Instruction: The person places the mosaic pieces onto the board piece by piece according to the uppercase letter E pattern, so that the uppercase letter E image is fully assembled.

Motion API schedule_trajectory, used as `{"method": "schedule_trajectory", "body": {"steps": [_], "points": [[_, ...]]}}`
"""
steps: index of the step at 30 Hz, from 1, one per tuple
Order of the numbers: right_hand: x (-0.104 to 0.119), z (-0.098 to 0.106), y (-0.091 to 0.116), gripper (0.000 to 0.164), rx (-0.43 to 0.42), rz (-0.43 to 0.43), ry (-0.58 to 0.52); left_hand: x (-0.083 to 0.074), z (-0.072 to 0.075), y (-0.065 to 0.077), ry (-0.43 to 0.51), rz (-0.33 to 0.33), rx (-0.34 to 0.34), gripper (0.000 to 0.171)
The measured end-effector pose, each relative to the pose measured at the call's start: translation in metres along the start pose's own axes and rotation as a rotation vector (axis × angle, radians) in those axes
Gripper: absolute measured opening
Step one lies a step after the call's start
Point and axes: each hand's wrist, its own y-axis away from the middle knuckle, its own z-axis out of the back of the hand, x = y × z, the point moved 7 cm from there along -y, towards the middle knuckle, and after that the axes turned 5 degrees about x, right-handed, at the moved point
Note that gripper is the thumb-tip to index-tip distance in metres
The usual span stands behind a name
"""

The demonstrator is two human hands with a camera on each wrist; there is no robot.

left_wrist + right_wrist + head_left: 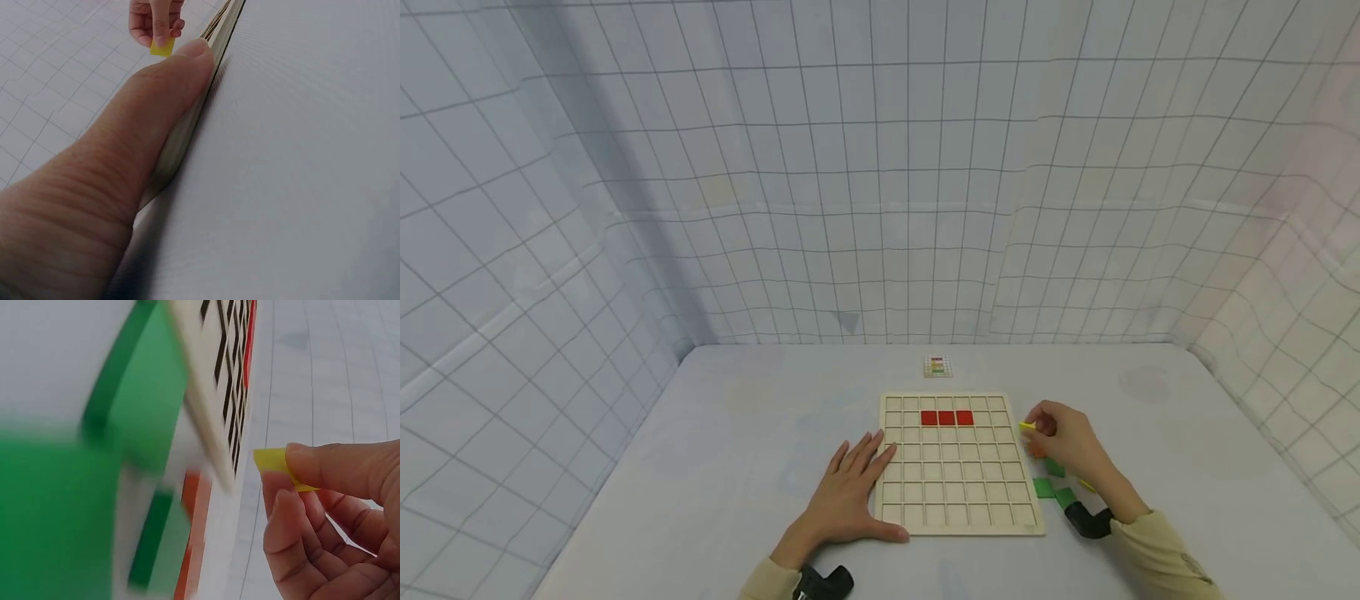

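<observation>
Yellow tile (269,461) sits pinched in right grip (1070,437).

Card (937,367) near the centre of the head view, its coloured pattern too small to make out, orange piece (1036,451) at lower right partly hidden by the right hand (1069,437), green tile (56,519) blurred and cut off at the right wrist view's left edge
</observation>
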Motion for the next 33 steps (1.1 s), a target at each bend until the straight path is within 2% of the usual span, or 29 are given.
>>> {"method": "schedule_trajectory", "body": {"steps": [5, 14, 23, 28, 33], "points": [[0.022, -0.027, -0.013, 0.013, 0.083, 0.062, -0.07, -0.001, 0.001, 0.001, -0.005, -0.003, -0.011, 0.118], [0.054, -0.068, -0.033, 0.006, 0.175, 0.183, -0.09, -0.001, 0.002, 0.001, 0.007, -0.014, -0.022, 0.117], [0.071, -0.091, -0.048, 0.005, 0.165, 0.169, -0.039, -0.002, 0.003, 0.002, 0.009, -0.034, -0.04, 0.117], [0.075, -0.095, -0.052, 0.009, 0.154, 0.173, -0.018, -0.004, 0.005, 0.002, 0.018, -0.047, -0.051, 0.117], [0.076, -0.098, -0.055, 0.009, 0.164, 0.138, 0.048, -0.003, 0.005, 0.002, 0.019, -0.044, -0.053, 0.117]]}}
